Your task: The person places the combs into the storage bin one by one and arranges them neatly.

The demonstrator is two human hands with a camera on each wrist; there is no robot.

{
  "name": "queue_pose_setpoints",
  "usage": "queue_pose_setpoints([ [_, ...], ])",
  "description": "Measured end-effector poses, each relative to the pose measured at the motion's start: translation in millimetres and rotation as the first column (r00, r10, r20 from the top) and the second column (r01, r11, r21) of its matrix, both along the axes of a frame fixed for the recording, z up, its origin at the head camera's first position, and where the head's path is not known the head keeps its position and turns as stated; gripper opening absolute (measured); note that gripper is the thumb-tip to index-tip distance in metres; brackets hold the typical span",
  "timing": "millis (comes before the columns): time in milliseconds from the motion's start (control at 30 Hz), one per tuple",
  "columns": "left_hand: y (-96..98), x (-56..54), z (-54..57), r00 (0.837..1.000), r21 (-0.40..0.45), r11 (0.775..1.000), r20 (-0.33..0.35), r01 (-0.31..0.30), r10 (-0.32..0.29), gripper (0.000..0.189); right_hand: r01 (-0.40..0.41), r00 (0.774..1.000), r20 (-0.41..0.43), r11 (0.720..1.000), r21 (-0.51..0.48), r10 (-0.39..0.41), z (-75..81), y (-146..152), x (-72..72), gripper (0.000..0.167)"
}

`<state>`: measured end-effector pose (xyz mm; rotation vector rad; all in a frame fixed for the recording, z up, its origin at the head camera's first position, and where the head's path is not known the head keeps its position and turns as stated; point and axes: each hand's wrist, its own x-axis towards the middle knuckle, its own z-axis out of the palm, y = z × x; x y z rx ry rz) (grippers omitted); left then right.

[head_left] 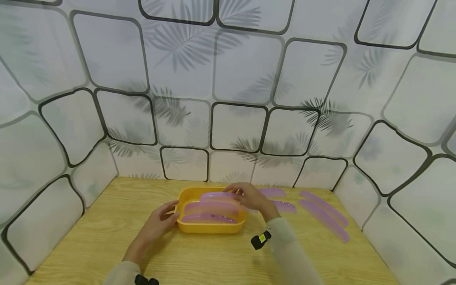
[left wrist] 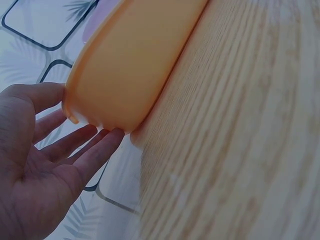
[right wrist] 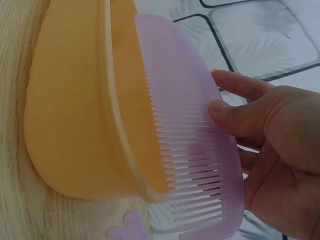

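At centre frame, the right hand (head_left: 252,198) pinches a purple comb (right wrist: 182,85) by its spine over a yellow basin (head_left: 210,228); the left hand (head_left: 161,221), fingers extended, touches the basin's end, seemingly for steadiness.

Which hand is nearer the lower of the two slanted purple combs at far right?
Right. The right hand holds another purple comb by the right end of the yellow tray, left of the slanted comb; the left hand is farther, touching the tray's left end.

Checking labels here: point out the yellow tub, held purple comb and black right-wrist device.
Yellow tub (head_left: 210,228), head view: outer front wall.
Held purple comb (right wrist: 190,97), right wrist view: solid back behind the teeth.
Black device (head_left: 262,238), head view: its yellow patch.
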<state>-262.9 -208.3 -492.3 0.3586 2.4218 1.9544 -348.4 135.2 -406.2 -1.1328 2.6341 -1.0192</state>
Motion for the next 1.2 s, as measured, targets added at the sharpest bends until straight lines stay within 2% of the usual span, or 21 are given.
queue_pose_setpoints([
  [533, 0.0, 0.3, -0.2, 1.000, 0.002, 1.000, 0.007, 0.001, -0.001, 0.057, -0.008, 0.999, 0.036, 1.000, 0.022, 0.007, -4.9, -22.4, -2.4, 0.031],
  [1000, -0.3, -0.9, -1.9, 1.000, -0.006, 1.000, -0.018, 0.002, -0.002, 0.056, -0.063, 0.996, -0.062, 0.996, 0.059, 0.066, -6.7, -39.2, -1.0, 0.029],
  [1200, -0.8, -1.5, -2.6, 1.000, -0.007, 1.000, -0.024, 0.010, -0.010, 0.057, -0.035, 0.999, -0.028, 0.996, 0.088, 0.037, -13.3, -45.4, -1.8, 0.030],
])
